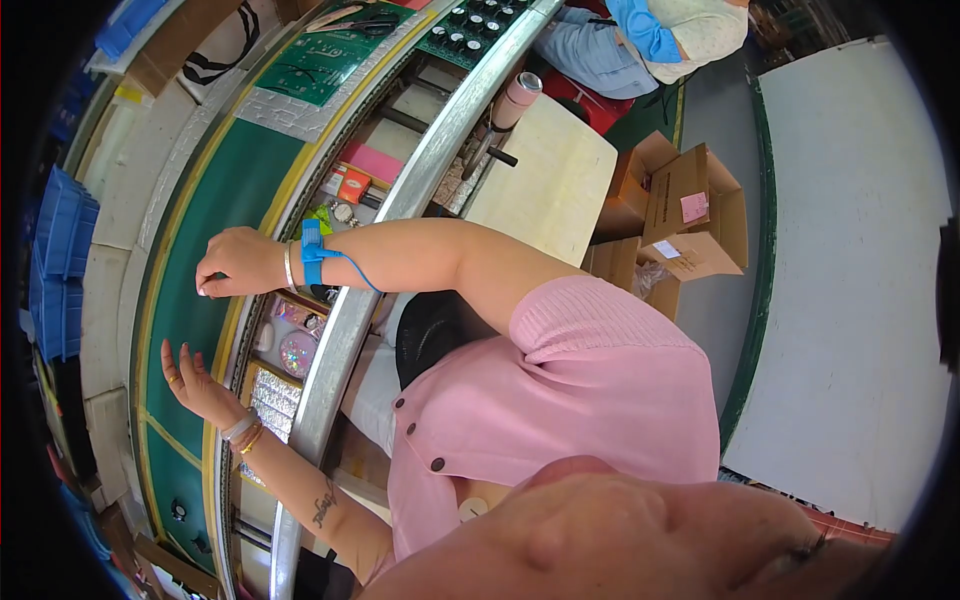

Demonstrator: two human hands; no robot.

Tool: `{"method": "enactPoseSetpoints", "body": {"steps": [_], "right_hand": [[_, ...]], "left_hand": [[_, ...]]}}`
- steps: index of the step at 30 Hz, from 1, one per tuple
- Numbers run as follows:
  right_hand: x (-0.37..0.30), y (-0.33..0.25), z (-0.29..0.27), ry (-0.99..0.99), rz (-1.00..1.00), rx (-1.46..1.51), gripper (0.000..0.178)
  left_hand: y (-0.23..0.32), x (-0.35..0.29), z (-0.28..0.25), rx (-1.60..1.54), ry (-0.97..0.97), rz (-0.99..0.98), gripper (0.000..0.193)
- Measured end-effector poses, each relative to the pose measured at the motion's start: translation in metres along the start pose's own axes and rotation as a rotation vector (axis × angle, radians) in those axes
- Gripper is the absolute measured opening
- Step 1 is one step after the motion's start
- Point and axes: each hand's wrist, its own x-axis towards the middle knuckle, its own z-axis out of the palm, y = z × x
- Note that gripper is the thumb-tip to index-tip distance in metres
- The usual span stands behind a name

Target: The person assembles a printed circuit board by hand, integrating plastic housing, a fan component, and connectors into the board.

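Observation:
My right hand [240, 264] is held over the green work surface [225, 195], its fingers curled in toward the thumb. Whatever may lie inside them is hidden. A blue wrist strap [313, 252] with a cord sits on that wrist beside a bangle. Lower in the picture, my left hand [205, 392] hovers near the same surface, fingers spread and nothing in them. A watch band and a gold bracelet [250, 437] circle the left wrist. Between the two arms, an open tray [262, 372] along the bench edge holds a round glittery disc [297, 353] and small items.
Farther up the bench lie a green circuit board [312, 62] with hand tools and a board with black round parts [470, 30]. A pink bottle [517, 98] stands by the metal rail [410, 185]. Blue bins [62, 250], open cardboard boxes [690, 205] and a seated person [640, 45] are around.

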Motion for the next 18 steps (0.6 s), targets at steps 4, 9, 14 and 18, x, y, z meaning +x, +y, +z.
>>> {"method": "enactPoseSetpoints", "body": {"steps": [4,9,14,18], "right_hand": [[-0.0007,0.0009,-0.0005,-0.005,0.011,0.007,0.015],[0.0023,-0.0006,-0.0007,-0.001,0.009,0.008,0.015],[0.0016,0.0001,-0.0003,-0.005,0.013,0.005,0.014],[0.0009,-0.0017,-0.0010,0.004,0.014,0.022,0.014]], "left_hand": [[-0.0073,0.0052,-0.0029,-0.036,-0.013,-0.004,0.033],[-0.0023,0.0047,-0.0012,-0.037,-0.017,-0.002,0.033],[-0.0043,0.0045,-0.0016,-0.028,-0.018,0.005,0.033],[-0.0056,0.0056,-0.0046,-0.036,-0.023,-0.001,0.033]]}}
